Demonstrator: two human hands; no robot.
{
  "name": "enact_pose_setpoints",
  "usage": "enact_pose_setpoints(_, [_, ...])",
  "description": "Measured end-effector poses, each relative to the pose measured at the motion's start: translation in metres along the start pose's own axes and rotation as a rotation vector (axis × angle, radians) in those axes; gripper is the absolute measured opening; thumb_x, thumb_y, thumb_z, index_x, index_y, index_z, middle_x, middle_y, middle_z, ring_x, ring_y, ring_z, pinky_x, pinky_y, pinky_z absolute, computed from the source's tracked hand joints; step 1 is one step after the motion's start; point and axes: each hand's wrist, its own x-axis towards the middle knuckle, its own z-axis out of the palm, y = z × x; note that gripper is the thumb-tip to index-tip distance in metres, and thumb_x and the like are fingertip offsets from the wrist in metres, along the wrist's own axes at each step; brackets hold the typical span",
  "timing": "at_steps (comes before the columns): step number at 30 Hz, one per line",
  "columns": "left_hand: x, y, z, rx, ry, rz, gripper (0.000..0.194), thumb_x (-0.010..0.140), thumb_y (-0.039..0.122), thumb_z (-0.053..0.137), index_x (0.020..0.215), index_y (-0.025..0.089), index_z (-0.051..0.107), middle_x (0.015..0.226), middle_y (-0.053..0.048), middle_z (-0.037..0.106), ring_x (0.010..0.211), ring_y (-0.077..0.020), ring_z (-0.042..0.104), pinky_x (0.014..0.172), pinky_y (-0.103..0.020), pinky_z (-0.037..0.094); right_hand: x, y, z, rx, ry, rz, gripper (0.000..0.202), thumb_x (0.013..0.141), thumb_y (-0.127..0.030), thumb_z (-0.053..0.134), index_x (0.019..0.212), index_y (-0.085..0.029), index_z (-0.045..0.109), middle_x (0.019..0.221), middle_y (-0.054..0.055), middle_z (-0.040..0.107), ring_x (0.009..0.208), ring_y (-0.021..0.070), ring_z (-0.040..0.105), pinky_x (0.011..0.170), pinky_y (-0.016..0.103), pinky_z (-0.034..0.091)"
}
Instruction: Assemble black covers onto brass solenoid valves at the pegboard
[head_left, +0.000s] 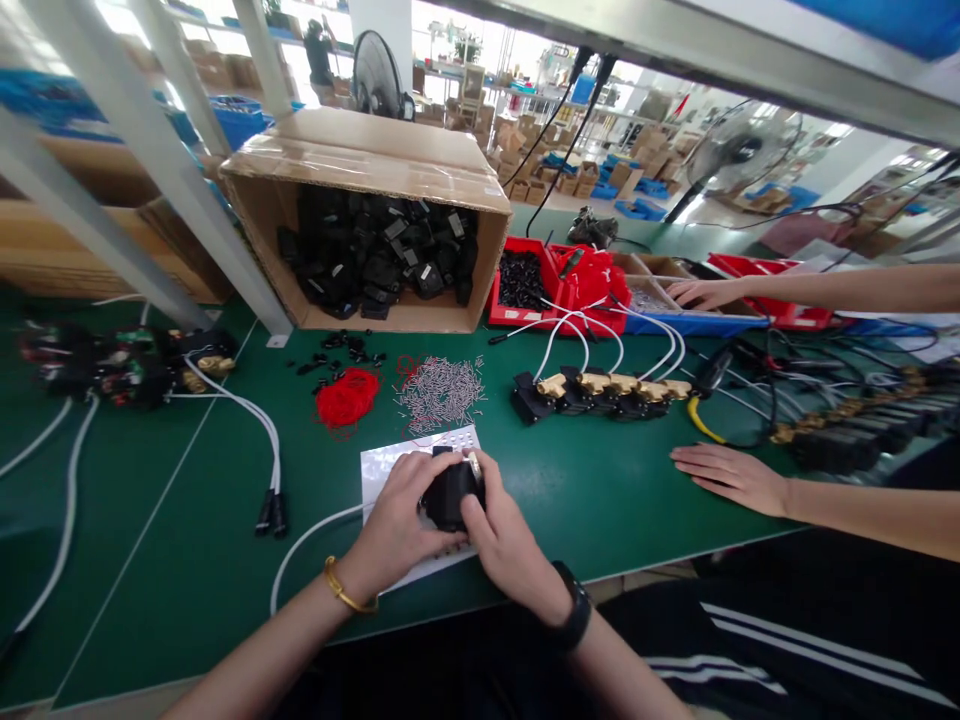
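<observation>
Between my hands is a black plastic housing [448,497], held just over a white sheet [375,465] on the green bench. My left hand [399,505] wraps its left side, fingers over the top edge. My right hand [501,530] grips the other side, thumb on the front face. A pale or metallic bit shows at the housing's upper right, partly covered by my fingers. From the left, a white cable [307,535] runs toward the housing; its end is hidden. Beyond the sheet lie a pile of small screws [442,395] and red rubber rings [347,398].
A cardboard box [367,165] of black housings stands behind. Red bins [517,318] are at its right. Brass-fitted valve assemblies [600,393] with white cables line the bench; more assemblies [135,365] sit left. A co-worker's hands [731,480] rest and reach at the right.
</observation>
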Motion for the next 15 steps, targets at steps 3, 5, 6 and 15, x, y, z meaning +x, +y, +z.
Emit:
enact_pose_setpoints(3, [-0.005, -0.014, 0.000, -0.201, 0.027, -0.080, 0.064, 0.066, 0.026, 0.075, 0.119, 0.026, 0.038, 0.119, -0.007, 0.045, 0.110, -0.0243, 0.046, 0.094, -0.040, 0.039, 0.000, 0.004, 0.002, 0.357, -0.077, 0.191, 0.055, 0.081, -0.044, 0.060, 0.124, -0.014, 0.043, 0.110, 0.010, 0.058, 0.096, 0.0191, 0.058, 0.080, 0.029, 0.047])
enact_pose_setpoints(5, [-0.009, -0.023, 0.001, -0.287, 0.046, -0.135, 0.064, 0.067, 0.026, 0.074, 0.118, 0.024, 0.036, 0.119, -0.008, 0.044, 0.110, -0.0240, 0.047, 0.096, -0.040, 0.038, -0.001, 0.006, 0.006, 0.546, -0.094, 0.344, 0.057, 0.072, -0.047, 0.069, 0.114, -0.013, 0.051, 0.089, 0.007, 0.062, 0.069, 0.0145, 0.059, 0.057, 0.022, 0.047])
enact_pose_setpoints(6, [-0.010, -0.027, 0.001, -0.326, 0.035, -0.148, 0.066, 0.065, 0.029, 0.075, 0.118, 0.023, 0.035, 0.119, -0.009, 0.044, 0.111, -0.0245, 0.047, 0.097, -0.040, 0.037, -0.001, 0.006, 0.009, 0.600, -0.086, 0.393, 0.058, 0.069, -0.047, 0.072, 0.111, -0.012, 0.053, 0.082, 0.005, 0.061, 0.058, 0.0113, 0.055, 0.048, 0.020, 0.042])
enact_pose_setpoints(15, [0.000, -0.024, -0.014, -0.620, -0.068, -0.192, 0.067, 0.085, 0.061, 0.036, 0.135, 0.019, 0.021, 0.126, -0.015, 0.047, 0.116, -0.0260, 0.047, 0.098, -0.040, 0.037, 0.000, 0.002, 0.022, 0.667, 0.050, 0.404, 0.052, 0.064, -0.035, 0.077, 0.106, -0.012, 0.058, 0.090, 0.007, 0.062, 0.038, -0.0005, 0.028, 0.031, 0.015, 0.017])
